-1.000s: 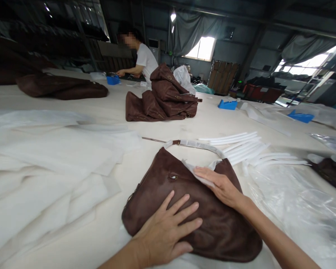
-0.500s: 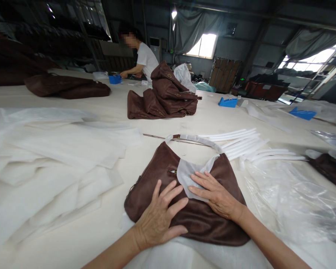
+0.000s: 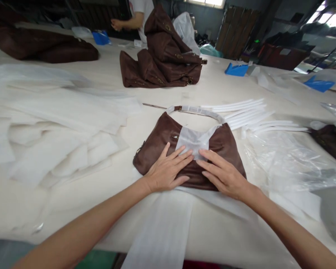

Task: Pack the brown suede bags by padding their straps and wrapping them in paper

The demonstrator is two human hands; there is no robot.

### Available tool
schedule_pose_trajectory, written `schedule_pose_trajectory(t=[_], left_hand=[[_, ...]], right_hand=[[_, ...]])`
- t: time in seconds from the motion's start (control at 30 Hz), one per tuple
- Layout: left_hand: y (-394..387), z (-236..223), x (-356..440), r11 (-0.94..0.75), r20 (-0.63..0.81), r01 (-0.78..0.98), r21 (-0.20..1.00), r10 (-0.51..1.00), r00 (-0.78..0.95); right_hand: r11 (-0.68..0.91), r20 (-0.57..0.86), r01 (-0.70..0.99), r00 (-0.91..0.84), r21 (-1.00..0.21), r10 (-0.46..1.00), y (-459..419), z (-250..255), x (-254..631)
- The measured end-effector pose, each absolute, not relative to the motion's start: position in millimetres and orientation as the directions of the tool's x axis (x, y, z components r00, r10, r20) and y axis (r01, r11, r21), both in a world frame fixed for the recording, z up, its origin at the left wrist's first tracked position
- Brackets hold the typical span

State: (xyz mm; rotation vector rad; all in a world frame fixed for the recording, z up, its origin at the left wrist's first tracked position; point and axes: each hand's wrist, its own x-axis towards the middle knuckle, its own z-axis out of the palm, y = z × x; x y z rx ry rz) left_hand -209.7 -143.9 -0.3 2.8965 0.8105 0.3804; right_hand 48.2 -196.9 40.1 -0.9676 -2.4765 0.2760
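A brown leather handbag (image 3: 154, 151) lies flat on the white table before me, its handle (image 3: 197, 110) wrapped in white material and pointing away. Across the upper middle of the bag lies a thin white sheet (image 3: 192, 139). My left hand (image 3: 169, 168) rests open on the bag's front, fingertips on the sheet's lower left edge. On the right side, my right hand (image 3: 224, 173) is also spread flat on the leather, its index finger at the sheet's lower right. A long white strip (image 3: 162, 228) comes out from beneath the bag and hangs over the table edge.
Loose white sheets (image 3: 58, 112) spread at left; white foam rods (image 3: 246, 114) and clear plastic bags (image 3: 291, 164) lie at right. Farther back stand stacked brown bags (image 3: 168, 59) and blue holders (image 3: 236, 70). A co-worker's arm (image 3: 128, 24) shows across the table.
My view has tipped downward, showing the near table edge. Both hands now lie side by side at the sheet's lower edge; the right has slid down off its middle. The sheet lies flatter.
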Motion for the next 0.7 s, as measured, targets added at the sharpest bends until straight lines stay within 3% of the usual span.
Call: schedule_pose_trajectory(t=[0.13, 0.23, 0.33, 0.53, 0.7], left_hand=[[-145.6, 3.0, -205.3, -0.843, 0.174, 0.501, 0.196, 0.532, 0.828], [-146.1, 4.5, -203.5, -0.837, 0.158, 0.511, 0.194, 0.541, 0.826], [-146.2, 4.0, -202.7, -0.832, 0.152, 0.521, 0.191, 0.549, 0.822], [-147.5, 3.3, -204.4, -0.834, 0.173, 0.519, 0.184, 0.548, 0.818], [-146.8, 3.5, -207.2, -0.837, 0.183, 0.517, 0.180, 0.545, 0.818]], right_hand=[[0.765, 0.119, 0.511, -0.797, -0.392, 0.593, -284.5, 46.1, 35.7], [0.747, -0.007, 0.543, -0.811, -0.384, 0.585, -326.3, 26.1, 22.5], [0.727, 0.075, 0.572, -0.765, -0.379, 0.640, -334.8, -0.8, 0.4], [0.743, 0.408, 0.496, -0.626, -0.450, 0.665, -320.6, -26.8, -30.9], [0.738, 0.453, 0.457, -0.590, -0.496, 0.669, -336.5, -24.2, -11.3]])
